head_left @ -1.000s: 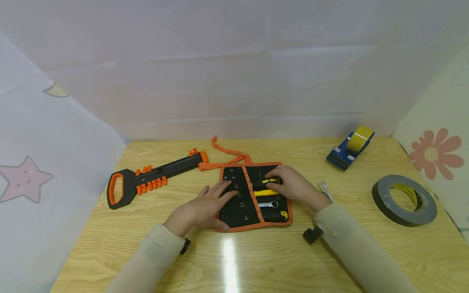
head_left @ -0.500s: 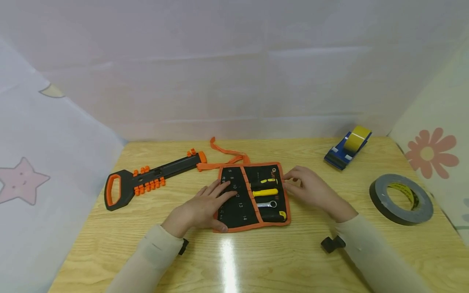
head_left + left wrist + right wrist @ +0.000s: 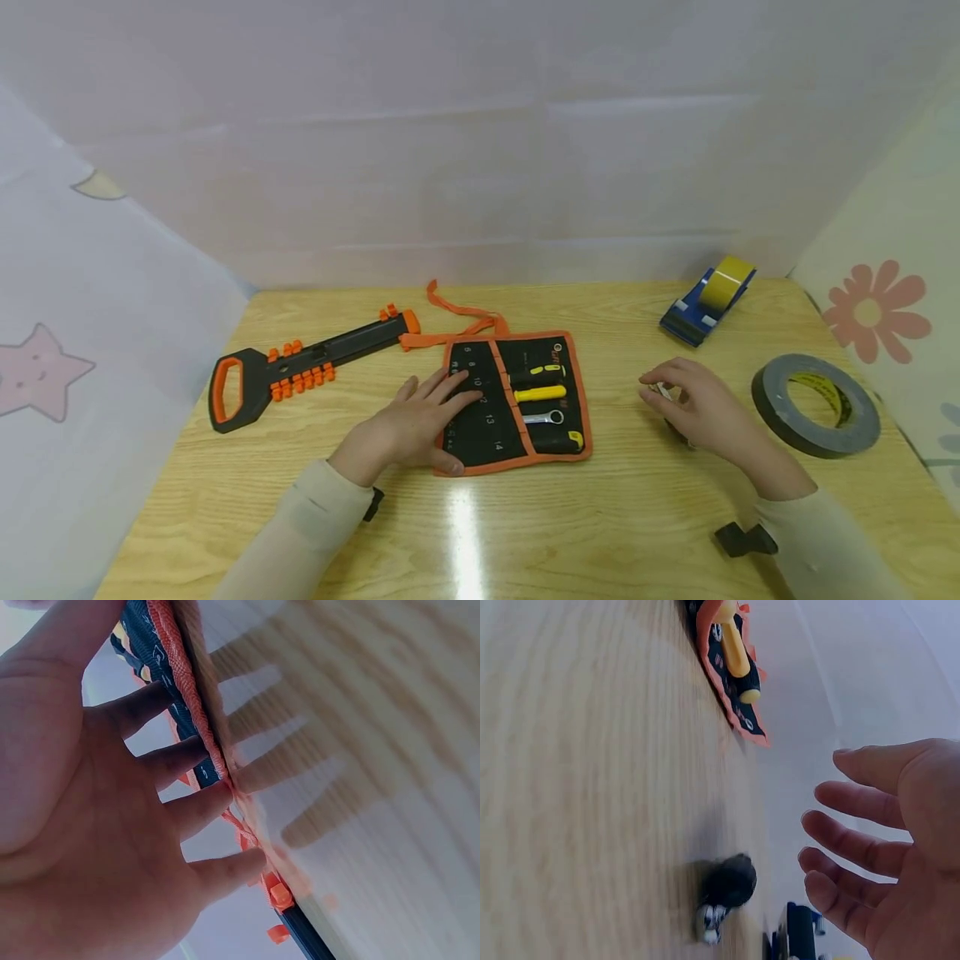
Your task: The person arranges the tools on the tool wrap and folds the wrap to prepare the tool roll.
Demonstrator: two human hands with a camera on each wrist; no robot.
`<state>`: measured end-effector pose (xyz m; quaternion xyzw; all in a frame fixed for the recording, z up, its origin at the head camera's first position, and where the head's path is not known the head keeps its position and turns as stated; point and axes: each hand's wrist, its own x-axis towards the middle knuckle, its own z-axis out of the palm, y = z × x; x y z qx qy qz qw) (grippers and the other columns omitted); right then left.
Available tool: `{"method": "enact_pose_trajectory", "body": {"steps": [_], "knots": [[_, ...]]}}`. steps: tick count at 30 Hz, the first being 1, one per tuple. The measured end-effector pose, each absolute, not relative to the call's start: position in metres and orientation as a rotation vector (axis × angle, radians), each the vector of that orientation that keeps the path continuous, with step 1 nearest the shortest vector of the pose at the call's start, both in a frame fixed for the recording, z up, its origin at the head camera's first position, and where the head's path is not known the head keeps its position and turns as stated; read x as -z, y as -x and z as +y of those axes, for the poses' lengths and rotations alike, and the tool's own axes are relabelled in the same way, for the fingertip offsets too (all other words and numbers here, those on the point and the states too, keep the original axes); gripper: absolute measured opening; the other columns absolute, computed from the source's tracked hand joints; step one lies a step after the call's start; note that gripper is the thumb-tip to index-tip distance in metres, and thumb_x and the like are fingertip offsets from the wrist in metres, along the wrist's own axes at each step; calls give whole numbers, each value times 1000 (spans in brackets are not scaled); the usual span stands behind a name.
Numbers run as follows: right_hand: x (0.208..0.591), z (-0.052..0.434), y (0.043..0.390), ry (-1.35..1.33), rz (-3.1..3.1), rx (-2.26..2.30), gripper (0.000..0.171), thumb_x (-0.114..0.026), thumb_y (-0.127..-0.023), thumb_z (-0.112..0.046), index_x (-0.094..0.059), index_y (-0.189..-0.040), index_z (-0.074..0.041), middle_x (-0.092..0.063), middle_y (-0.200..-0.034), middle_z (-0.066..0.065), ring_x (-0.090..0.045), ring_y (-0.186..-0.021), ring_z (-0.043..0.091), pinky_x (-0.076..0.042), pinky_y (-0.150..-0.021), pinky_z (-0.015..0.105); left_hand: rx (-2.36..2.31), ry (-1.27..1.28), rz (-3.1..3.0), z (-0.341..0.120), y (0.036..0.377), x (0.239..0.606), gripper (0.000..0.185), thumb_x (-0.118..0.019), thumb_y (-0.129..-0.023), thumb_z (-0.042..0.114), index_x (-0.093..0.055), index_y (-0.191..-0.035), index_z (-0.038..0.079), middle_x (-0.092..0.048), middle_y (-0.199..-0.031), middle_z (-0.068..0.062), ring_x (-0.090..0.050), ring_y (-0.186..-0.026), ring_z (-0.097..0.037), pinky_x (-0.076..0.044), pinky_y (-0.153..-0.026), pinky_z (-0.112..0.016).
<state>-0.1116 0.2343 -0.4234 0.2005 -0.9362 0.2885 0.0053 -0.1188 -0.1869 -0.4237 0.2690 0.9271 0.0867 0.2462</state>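
L hand [image 3: 405,429] is lying spread on flat black orange-trimmed fabric pouch [image 3: 505,408] mid-frame; R hand [image 3: 697,408], empty w/ thumb & fingers apart, is hovering over small black-and-silver tool [image 3: 729,885] rt-of-ctr, prob. needing low, square pinch.

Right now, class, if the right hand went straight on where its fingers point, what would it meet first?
Probably the tool pouch, at its nearest edge. The right hand seems raised above the table, so it might pass over; depth is unclear. A black-and-silver tool seems to lie below.
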Motion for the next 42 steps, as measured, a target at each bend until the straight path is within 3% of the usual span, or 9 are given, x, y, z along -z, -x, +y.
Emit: {"method": "enact_pose_trajectory", "body": {"steps": [3, 12, 21, 33, 42], "knots": [[426, 242, 105, -567, -2951, -873, 19, -76, -102, -14, -79, -117, -4, -74, -114, 11, -66, -96, 25, -53, -73, 33, -222, -718, 2536, -187, 119, 425, 109, -87, -85, 54, -28, -173, 29, -7, -184, -7, -5, -170, -40, -10, -130, -77], [429, 255, 89, -249, -3123, -791, 26, -79, -100, -28, -79, -109, -4, -71, -99, 7, -57, -80, 16, -46, -65, 32, -255, -709, 2523, -189, 119, 427, 108, -87, -86, 53, -27, -173, 30, -4, -185, -5, -2, -171, -39, -13, -127, -81], [434, 261, 82, -183, -3164, -783, 36, -83, -96, -39, -76, -102, -4, -70, -91, 2, -60, -79, 14, -49, -66, 34, -271, -703, 2528, -190, 119, 427, 108, -87, -86, 54, -27, -173, 30, -5, -184, -5, -2, -171, -39, -13, -127, -82], [442, 262, 79, -197, -3172, -755, 27, -84, -95, -33, -70, -86, -12, -61, -76, -4, -50, -69, 13, -39, -61, 29, -259, -709, 2525, -189, 120, 427, 108, -86, -86, 54, -26, -173, 31, -3, -185, -4, 1, -171, -39, -13, -127, -81], [446, 260, 78, -169, -3178, -744, 24, -80, -98, -29, -71, -85, -11, -61, -74, -4, -50, -66, 13, -38, -60, 28, -269, -703, 2519, -189, 119, 426, 107, -87, -86, 53, -27, -173, 30, -3, -185, -5, 1, -171, -39, -12, -127, -81]]}}
